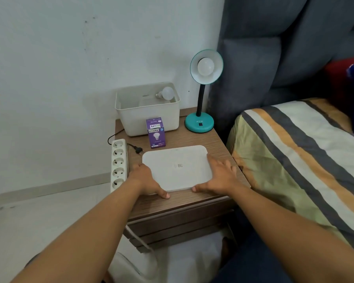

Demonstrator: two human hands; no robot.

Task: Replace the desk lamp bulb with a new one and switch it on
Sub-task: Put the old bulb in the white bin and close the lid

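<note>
A teal desk lamp [199,123] stands at the back right of the wooden nightstand [184,203], its shade tilted toward me with a white bulb [205,66] in the socket. A second loose bulb [166,93] lies in the open white bin [149,117]. A purple bulb box [155,132] stands in front of the bin. A flat white lid [177,167] lies on the nightstand's front. My left hand [146,180] grips its left edge and my right hand [218,176] grips its right edge. The lamp's black plug [138,150] lies unplugged beside the lid.
A white power strip [118,163] with several empty sockets stands against the nightstand's left side. A bed with a striped cover [294,152] and a grey padded headboard [274,48] is on the right. A white wall is behind.
</note>
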